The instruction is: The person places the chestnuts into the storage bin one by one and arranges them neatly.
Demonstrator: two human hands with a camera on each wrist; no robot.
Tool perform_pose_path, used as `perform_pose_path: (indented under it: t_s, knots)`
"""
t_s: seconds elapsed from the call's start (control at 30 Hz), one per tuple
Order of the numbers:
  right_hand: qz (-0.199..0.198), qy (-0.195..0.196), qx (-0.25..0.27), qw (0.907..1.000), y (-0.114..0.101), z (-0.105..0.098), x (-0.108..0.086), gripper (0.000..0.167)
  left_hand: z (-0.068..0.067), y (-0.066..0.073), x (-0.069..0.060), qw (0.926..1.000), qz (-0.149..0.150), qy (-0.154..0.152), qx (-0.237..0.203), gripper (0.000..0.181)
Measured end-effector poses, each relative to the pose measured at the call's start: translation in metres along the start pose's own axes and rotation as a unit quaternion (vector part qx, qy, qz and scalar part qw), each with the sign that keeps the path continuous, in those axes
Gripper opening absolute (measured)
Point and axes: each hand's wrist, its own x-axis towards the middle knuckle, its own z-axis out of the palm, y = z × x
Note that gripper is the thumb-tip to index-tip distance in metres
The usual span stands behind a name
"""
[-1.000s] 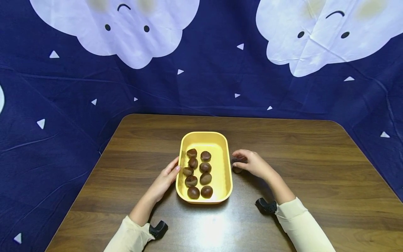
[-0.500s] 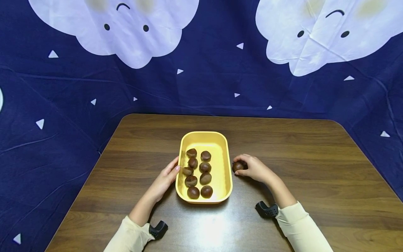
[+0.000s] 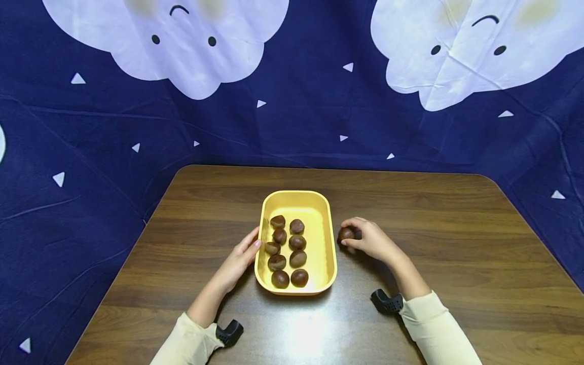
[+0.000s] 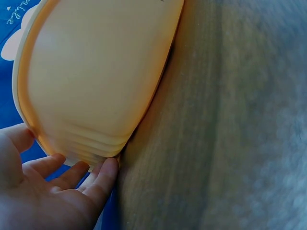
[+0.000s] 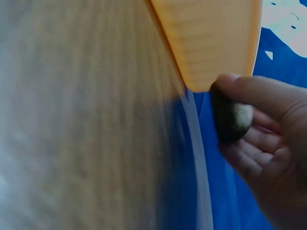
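A yellow tray stands mid-table with several brown chestnuts in two uneven columns. Against its left side rests my left hand, the thumb near the rim. The left wrist view has that hand's fairly straight fingertips touching the tray's outer wall. Right of the tray, my right hand pinches a single chestnut between thumb and fingers, apart from the tray in the head view. The right wrist view gives this held chestnut from the side, dark and partly covered by fingers.
The brown wooden table extends to both sides of the tray. A dark blue cloth with white clouds hangs behind its far edge. Black wrist devices sit at both cuffs.
My right hand turned the chestnut into fuller view and shifted it slightly away from me. The farthest chestnut in the tray's right column moved a little. My left hand stayed in place.
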Motion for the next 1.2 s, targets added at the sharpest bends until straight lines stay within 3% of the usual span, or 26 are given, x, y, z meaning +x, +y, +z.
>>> perform_pose_path:
  t_s: [0.4,0.53,0.77,1.03,1.2]
  knots:
    - [-0.009,0.072,0.011,0.9973,-0.021,-0.012,0.025,0.035,0.000,0.002,-0.001,1.0000,-0.003,-0.002,-0.004,0.054]
    - [-0.022,0.077,0.012,0.9967,-0.034,-0.012,0.039,0.035,-0.001,0.002,-0.001,1.0000,-0.003,-0.004,0.000,0.054]
    - [-0.037,0.039,0.004,0.9985,-0.050,0.004,0.064,0.037,0.000,0.001,0.000,1.0000,-0.002,-0.003,-0.003,0.055]
    - [-0.065,-0.020,-0.049,0.9965,-0.058,0.025,0.087,0.036,0.000,0.000,0.000,1.0000,-0.006,0.001,-0.003,0.055]
    - [-0.049,-0.065,-0.078,0.9937,-0.062,0.033,0.095,0.037,0.000,0.001,0.000,1.0000,-0.006,0.001,-0.002,0.055]
